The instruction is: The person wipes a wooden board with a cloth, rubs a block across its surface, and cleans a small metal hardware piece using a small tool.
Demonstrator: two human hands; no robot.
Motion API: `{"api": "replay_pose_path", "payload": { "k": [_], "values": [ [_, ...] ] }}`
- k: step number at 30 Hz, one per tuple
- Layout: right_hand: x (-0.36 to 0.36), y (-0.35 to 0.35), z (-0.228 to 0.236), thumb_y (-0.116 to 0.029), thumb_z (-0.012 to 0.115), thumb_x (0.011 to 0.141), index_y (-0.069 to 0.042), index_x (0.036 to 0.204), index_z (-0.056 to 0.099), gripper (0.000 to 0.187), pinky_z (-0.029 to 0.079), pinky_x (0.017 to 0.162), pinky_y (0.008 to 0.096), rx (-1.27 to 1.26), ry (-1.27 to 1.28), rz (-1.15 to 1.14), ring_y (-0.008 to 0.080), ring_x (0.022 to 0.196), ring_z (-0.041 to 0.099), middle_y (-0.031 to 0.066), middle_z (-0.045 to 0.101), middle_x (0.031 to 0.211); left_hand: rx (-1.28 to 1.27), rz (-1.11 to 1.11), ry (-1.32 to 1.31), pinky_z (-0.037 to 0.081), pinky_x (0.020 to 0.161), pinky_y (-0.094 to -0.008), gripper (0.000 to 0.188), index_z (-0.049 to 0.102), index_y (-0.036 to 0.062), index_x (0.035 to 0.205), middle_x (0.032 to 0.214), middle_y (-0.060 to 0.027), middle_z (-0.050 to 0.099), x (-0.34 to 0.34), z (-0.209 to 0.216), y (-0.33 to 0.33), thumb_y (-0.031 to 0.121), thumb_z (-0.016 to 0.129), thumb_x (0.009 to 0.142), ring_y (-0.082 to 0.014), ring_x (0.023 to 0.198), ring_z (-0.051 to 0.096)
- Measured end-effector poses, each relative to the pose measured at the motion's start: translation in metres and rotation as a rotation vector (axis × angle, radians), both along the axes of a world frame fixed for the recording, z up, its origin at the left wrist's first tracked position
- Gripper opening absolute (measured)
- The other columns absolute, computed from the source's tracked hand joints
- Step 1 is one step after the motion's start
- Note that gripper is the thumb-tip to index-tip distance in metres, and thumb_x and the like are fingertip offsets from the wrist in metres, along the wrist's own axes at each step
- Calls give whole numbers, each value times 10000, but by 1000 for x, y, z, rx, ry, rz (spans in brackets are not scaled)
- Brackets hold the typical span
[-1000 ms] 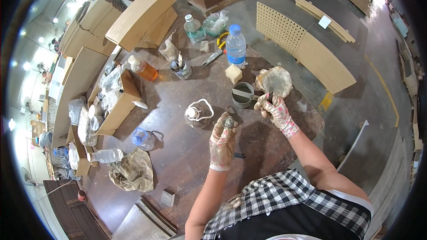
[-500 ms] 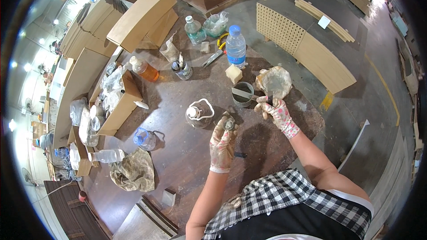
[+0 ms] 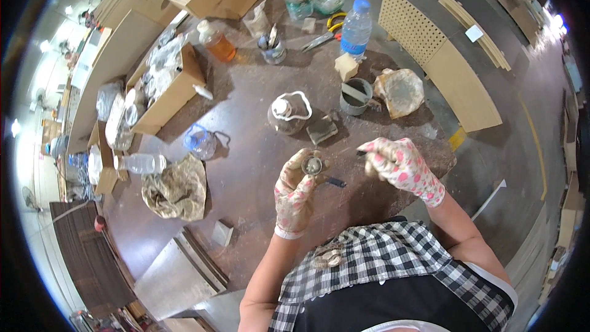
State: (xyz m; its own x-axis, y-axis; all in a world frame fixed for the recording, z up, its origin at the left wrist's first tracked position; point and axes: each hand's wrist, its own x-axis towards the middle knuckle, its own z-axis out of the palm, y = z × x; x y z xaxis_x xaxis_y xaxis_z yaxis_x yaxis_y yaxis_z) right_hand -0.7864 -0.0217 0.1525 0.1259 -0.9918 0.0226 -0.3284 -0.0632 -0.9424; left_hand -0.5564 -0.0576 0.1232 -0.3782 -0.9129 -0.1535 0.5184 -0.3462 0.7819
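My left hand (image 3: 295, 192), in a stained patterned glove, pinches a small round metallic-looking cup (image 3: 312, 165) with greyish matter inside. To its right, my right hand (image 3: 405, 169), in a pink-spotted glove, is closed with its fingertips pointing toward the cup. Something small and dark shows at those fingertips, too small to name. Beyond the hands stands a dark grey pot (image 3: 354, 103) with a flat scraper (image 3: 359, 94) resting across its mouth. A small greyish block (image 3: 322, 130) lies beyond my left hand. A dark handle (image 3: 336, 182) lies on the table beside that hand.
On the brown table (image 3: 246, 107) stand a jug with a white handle (image 3: 287, 117), a water bottle (image 3: 356, 29) and a crusted bowl (image 3: 402, 91). Scissors (image 3: 319, 40) lie farther back. A crumpled cloth (image 3: 178, 189) and a filled cardboard box (image 3: 178, 92) are at left.
My right hand has drawn back from the pot toward my left hand. The small block, partly covered by my left hand before, now shows fully. The whole view has shifted.
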Motion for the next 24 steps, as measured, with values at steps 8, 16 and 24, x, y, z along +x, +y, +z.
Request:
{"api": "replay_pose_path", "payload": {
  "k": [8,16,24],
  "values": [
    [53,-11,28,-72,655,774,-63,1039,666,265,535,609,308,-469,255,231,234,705,670,102,690,909,-115,240,-43,511,808,-298,495,483,9,1225,1185,-138,538,33,13,39,91,697,786,-218,1001,590],
    [81,-5,45,-135,620,811,-84,1046,658,243,525,608,319,-406,407,397,237,706,663,113,680,866,-165,307,-100,493,837,-332,481,487,3,1223,1186,-144,549,50,15,65,110,684,797,-218,1031,572],
    [95,4,32,-99,604,805,-78,1028,660,231,521,580,304,-448,211,347,213,707,663,66,683,860,-137,332,-40,448,924,-351,517,462,-6,1251,1201,-142,545,49,12,76,129,686,806,-217,1076,546]
  ]
}}
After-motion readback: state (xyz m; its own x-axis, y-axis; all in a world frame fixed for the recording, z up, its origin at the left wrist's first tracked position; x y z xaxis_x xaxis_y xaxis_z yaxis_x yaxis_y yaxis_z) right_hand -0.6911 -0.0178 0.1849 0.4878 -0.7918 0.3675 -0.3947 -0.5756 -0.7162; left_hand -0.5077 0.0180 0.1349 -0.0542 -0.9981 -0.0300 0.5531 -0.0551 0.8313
